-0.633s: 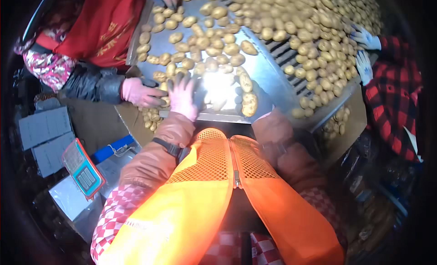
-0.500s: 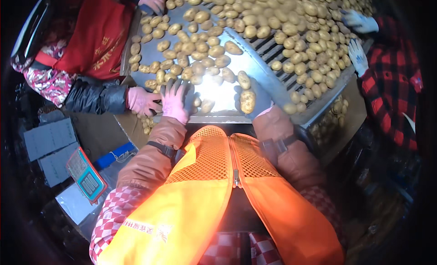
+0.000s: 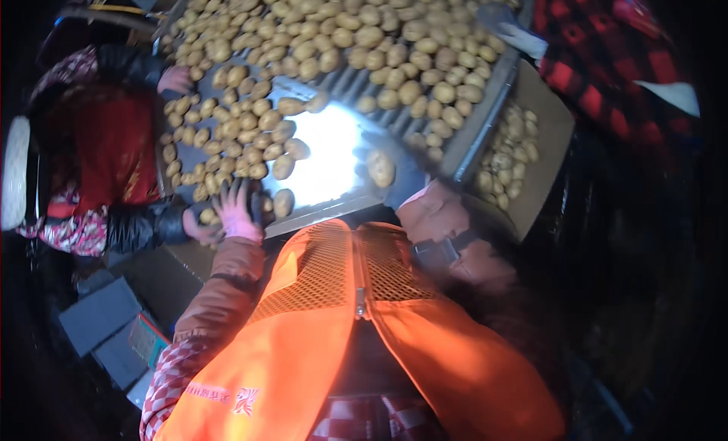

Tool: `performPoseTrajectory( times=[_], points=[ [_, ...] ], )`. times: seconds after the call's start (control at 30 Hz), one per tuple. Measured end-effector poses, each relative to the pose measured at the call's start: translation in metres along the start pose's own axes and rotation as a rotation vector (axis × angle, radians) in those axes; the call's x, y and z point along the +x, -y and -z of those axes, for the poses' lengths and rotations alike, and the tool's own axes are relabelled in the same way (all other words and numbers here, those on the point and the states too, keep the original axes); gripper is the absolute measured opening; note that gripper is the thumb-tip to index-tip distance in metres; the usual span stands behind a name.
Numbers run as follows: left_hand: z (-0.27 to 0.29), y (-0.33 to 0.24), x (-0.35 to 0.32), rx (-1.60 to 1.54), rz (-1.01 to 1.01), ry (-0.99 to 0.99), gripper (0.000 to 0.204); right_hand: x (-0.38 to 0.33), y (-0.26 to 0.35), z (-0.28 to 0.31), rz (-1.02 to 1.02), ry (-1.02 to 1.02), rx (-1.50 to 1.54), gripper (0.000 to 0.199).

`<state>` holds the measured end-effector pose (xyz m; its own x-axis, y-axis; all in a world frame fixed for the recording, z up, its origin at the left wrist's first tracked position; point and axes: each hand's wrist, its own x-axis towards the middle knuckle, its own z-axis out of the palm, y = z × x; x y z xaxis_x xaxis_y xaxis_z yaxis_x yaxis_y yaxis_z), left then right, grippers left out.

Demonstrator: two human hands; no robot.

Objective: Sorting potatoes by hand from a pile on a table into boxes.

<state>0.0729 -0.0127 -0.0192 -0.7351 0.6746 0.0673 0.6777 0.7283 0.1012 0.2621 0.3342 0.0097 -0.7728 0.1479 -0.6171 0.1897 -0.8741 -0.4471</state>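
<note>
My left hand (image 3: 238, 212), in a pink glove with dark fingers, rests at the near edge of the potato pile (image 3: 241, 141). Its fingers are spread, with potatoes beneath and around them. A single potato (image 3: 283, 203) lies just right of it. My right hand (image 3: 409, 177), in a dark glove, is blurred over the metal sorting table (image 3: 330, 208) near its front edge. It is curled round a pale potato (image 3: 381, 168), which faces the bright patch of light. More potatoes border that lit patch on its left.
At left, a co-worker's pink-gloved hand (image 3: 202, 227) is close to my left hand; their other hand (image 3: 176, 80) is farther back. Another gloved hand (image 3: 516, 33) reaches in at right. A slatted rack (image 3: 341, 84) carries potatoes. A cardboard box (image 3: 547, 130) with potatoes stands right.
The view has swung, shifting the table leftward. Only one potato now shows at my right hand, where two showed before. My left hand's fingers have spread. The co-worker at right now shows one hand.
</note>
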Motion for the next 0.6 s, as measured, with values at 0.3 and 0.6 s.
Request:
performPoseTrajectory(
  times=[0.3,0.6],
  points=[
    [0.003,-0.005,0.0,-0.015,0.013,0.019,0.046,-0.098,0.059,0.139,0.409,-0.382,0.383,0.033],
    [-0.001,-0.001,-0.001,-0.047,0.023,-0.019,0.046,-0.117,0.132,0.245,0.677,-0.887,-0.115,0.044]
  ],
)
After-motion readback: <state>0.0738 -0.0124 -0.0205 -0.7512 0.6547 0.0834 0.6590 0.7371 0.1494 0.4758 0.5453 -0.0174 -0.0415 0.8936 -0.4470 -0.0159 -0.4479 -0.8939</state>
